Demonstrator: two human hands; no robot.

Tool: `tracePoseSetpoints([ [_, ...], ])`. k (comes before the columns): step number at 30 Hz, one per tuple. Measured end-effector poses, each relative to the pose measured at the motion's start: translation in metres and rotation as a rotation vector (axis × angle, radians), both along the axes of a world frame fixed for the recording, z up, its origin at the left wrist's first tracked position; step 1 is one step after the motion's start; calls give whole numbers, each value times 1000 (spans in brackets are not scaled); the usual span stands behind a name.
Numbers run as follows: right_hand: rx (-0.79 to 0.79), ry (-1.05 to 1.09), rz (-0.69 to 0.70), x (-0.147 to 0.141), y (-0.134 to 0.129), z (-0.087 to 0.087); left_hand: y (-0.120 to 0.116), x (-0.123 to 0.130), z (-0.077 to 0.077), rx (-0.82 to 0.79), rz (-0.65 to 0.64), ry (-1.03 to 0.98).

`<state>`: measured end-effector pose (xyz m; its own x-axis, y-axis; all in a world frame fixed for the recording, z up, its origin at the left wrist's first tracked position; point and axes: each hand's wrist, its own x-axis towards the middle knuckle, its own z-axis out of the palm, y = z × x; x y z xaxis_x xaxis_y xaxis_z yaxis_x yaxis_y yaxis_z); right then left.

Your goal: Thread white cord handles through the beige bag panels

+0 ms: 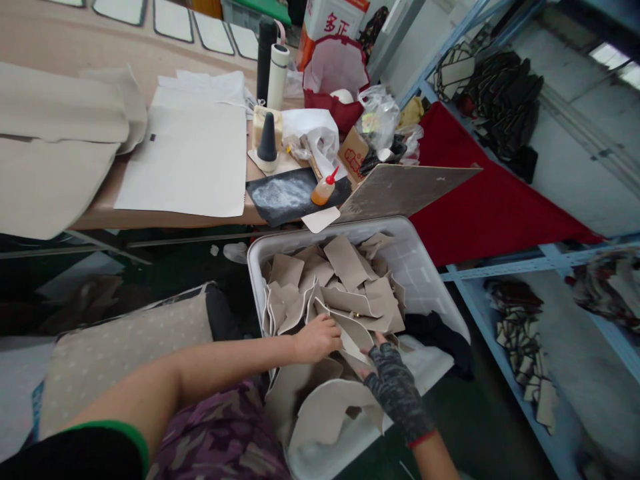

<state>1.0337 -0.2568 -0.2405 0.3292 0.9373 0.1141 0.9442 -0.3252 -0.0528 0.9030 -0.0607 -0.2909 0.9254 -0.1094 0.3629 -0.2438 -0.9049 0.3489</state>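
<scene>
Beige pieces [346, 261], white bin [425, 277], red cloth [485, 193], purple camouflage clothing [220, 433]

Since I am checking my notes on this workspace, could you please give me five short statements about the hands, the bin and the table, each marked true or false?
1. The right hand wears a dark grey fingerless glove. True.
2. The left hand wears a matching one. False: it is bare.
3. The plastic bin holds a jumble of beige pieces. True.
4. The red-tipped bottle is inside the bin. False: it is up on the table, on a dark sheet.
5. A dark cloth lies over the rim of the bin. True.
</scene>
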Motion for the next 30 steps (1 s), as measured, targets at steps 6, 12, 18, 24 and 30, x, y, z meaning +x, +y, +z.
tracePoseSetpoints([
  [6,-123,-307,83,-21,-12,2,13,2,7,-84,21,7],
  [12,-66,-292,95,-17,-24,-7,54,14,1,-145,130,86],
  [18,-64,-170,31,-9,-28,-13,73,27,-4,-163,90,172],
  [24,3,-109,66,-11,-28,-11,81,27,-3,-118,68,205],
  [30,58,-94,68,-12,-27,-8,84,30,-6,-61,1,138],
])
